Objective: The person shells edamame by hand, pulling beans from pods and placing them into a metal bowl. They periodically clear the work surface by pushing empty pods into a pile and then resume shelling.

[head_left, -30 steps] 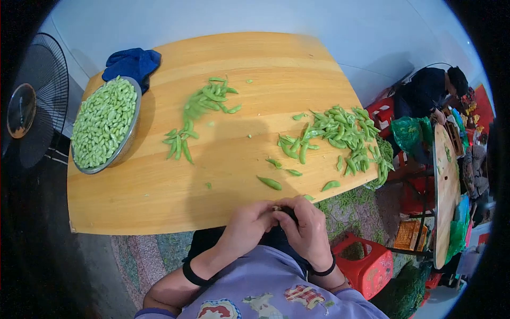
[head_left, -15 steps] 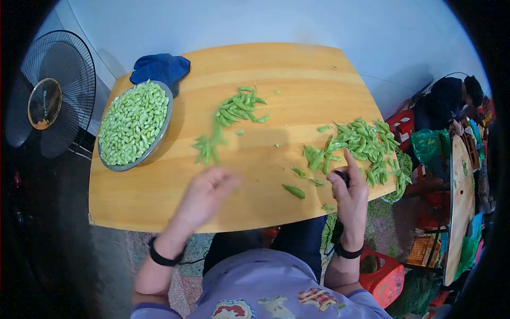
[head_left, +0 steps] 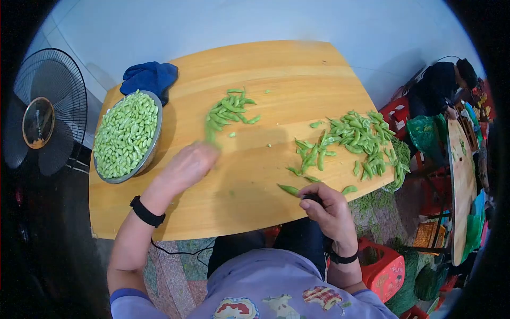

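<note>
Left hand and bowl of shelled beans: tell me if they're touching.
Apart: the head view plainly shows a strip of wooden tabletop between the left hand and the bowl.

Free to cross the wooden tabletop [head_left: 289,69] along its far side and down between the middle pods [head_left: 226,112] and the right heap [head_left: 357,137]. Blocked at left by the bowl [head_left: 153,148] and blue cloth [head_left: 149,78], near left by the left hand [head_left: 190,164], near right by the right hand [head_left: 333,213].
</note>
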`<action>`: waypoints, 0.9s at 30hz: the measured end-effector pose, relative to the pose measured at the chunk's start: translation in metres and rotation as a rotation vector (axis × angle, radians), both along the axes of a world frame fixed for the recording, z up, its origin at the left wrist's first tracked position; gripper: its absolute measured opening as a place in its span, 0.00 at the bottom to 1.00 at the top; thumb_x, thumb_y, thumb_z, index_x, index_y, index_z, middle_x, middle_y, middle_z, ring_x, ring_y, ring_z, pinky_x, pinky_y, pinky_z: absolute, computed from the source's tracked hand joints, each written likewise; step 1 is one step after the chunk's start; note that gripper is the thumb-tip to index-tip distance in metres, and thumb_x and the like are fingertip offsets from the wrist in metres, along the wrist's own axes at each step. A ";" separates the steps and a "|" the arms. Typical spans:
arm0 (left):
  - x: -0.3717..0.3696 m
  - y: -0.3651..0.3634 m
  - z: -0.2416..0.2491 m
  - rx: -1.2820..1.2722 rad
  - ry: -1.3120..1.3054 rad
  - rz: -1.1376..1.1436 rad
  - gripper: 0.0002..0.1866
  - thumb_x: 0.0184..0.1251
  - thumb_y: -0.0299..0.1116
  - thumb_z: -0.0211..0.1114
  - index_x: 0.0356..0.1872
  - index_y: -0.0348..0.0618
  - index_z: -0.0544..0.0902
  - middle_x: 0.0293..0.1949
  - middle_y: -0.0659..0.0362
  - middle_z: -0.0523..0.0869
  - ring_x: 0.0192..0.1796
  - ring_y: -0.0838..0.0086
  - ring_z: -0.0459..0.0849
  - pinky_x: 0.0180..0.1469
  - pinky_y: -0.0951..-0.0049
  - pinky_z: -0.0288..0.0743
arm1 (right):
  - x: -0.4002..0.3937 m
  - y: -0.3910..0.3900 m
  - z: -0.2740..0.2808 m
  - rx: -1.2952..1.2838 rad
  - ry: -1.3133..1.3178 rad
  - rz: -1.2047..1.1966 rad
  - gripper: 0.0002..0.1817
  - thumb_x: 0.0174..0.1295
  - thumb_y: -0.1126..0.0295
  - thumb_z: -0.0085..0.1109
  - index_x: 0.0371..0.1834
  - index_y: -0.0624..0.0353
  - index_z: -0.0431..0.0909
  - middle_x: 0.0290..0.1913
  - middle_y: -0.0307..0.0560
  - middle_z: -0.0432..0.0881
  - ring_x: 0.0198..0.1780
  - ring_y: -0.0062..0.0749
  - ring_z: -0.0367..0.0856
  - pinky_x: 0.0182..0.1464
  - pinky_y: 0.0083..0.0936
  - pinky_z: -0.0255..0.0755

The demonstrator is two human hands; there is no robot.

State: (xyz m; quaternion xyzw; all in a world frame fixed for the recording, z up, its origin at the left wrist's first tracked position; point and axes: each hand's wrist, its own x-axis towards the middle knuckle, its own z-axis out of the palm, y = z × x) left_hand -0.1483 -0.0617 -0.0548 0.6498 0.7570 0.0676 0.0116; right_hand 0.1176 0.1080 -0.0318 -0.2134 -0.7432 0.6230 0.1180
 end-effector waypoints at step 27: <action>0.138 0.064 0.040 0.628 -1.027 0.276 0.04 0.58 0.24 0.58 0.33 0.38 0.72 0.26 0.64 0.73 0.29 0.84 0.71 0.31 0.80 0.67 | -0.004 -0.002 0.011 -0.228 0.164 0.071 0.08 0.57 0.76 0.56 0.38 0.67 0.74 0.26 0.36 0.73 0.26 0.14 0.68 0.27 0.14 0.64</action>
